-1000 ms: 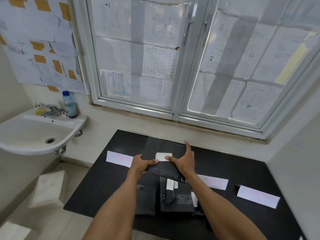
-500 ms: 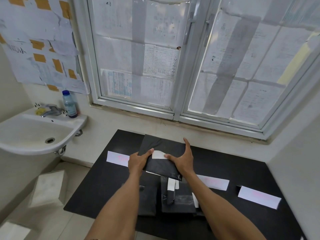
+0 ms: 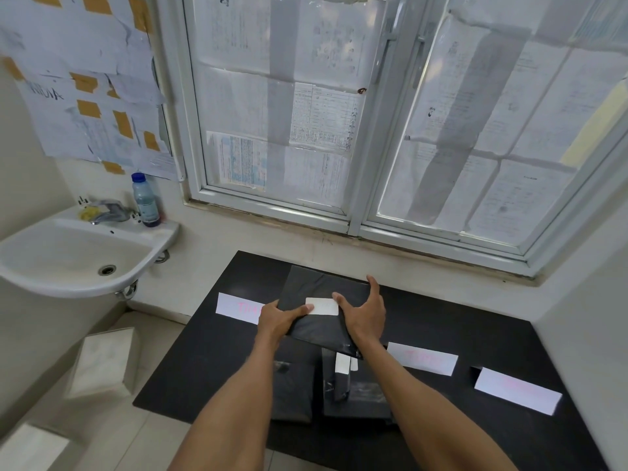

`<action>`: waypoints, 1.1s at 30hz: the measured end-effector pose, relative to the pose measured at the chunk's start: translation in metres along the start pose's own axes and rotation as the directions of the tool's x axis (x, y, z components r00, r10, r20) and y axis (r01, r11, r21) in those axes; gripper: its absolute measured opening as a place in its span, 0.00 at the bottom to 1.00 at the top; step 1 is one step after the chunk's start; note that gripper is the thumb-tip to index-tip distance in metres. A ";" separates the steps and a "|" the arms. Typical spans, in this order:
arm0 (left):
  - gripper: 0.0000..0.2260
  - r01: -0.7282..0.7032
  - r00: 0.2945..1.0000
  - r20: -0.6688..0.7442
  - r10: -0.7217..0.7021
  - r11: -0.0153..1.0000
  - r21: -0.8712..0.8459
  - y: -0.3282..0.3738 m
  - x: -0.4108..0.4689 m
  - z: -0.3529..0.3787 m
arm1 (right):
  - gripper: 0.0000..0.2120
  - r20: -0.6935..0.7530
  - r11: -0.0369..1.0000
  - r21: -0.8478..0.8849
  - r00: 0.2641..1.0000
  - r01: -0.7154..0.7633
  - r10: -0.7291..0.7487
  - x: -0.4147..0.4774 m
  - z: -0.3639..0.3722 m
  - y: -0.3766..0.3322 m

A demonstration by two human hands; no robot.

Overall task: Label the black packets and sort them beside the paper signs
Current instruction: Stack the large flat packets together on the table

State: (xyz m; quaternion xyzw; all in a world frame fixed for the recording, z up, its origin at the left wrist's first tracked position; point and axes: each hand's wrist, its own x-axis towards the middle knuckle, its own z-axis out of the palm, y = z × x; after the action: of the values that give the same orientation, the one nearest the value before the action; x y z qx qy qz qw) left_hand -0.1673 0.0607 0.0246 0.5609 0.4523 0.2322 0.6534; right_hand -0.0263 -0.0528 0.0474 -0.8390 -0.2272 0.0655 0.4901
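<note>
I hold a black packet [image 3: 316, 294] tilted above the black table [image 3: 475, 338], its far edge raised. A white label [image 3: 323, 306] lies on its face. My left hand [image 3: 277, 317] grips the packet's left edge, thumb pressed by the label's left end. My right hand [image 3: 363, 314] holds the right side, thumb at the label's right end, fingers spread along the edge. Three paper signs with pink writing lie on the table: left sign [image 3: 239, 308], middle sign [image 3: 423, 359], right sign [image 3: 516, 390]. More black packets [image 3: 356, 396] are stacked beneath my arms.
A white sink [image 3: 68, 256] with a tap and a blue-capped bottle [image 3: 145, 200] is fixed to the wall on the left. White blocks [image 3: 105, 362] stand on the floor below it. A papered window runs behind the table; a wall closes the right side.
The held packet has shifted slightly left and away from me, towards the left sign. My left thumb slid back from the label's top to its left end.
</note>
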 end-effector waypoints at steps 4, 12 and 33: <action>0.14 0.024 0.999 0.043 -0.021 0.997 -0.079 0.002 0.002 -0.002 | 0.39 0.040 0.998 0.049 0.998 0.042 -0.044 0.002 0.000 -0.001; 0.22 0.109 0.978 -0.174 -0.114 0.993 -0.035 -0.008 0.008 -0.007 | 0.55 0.314 0.993 0.076 0.943 0.091 -0.111 0.006 -0.004 0.005; 0.06 0.327 0.944 -0.014 -0.329 0.941 -0.084 -0.026 0.018 -0.041 | 0.19 0.306 0.815 0.298 0.858 -0.497 0.412 0.005 0.041 0.016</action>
State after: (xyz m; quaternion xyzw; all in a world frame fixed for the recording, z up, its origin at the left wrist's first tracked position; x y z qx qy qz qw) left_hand -0.1993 0.0897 -0.0046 0.4477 0.5387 0.1458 0.6987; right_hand -0.0300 -0.0249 0.0136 -0.7490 -0.0571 0.3180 0.5784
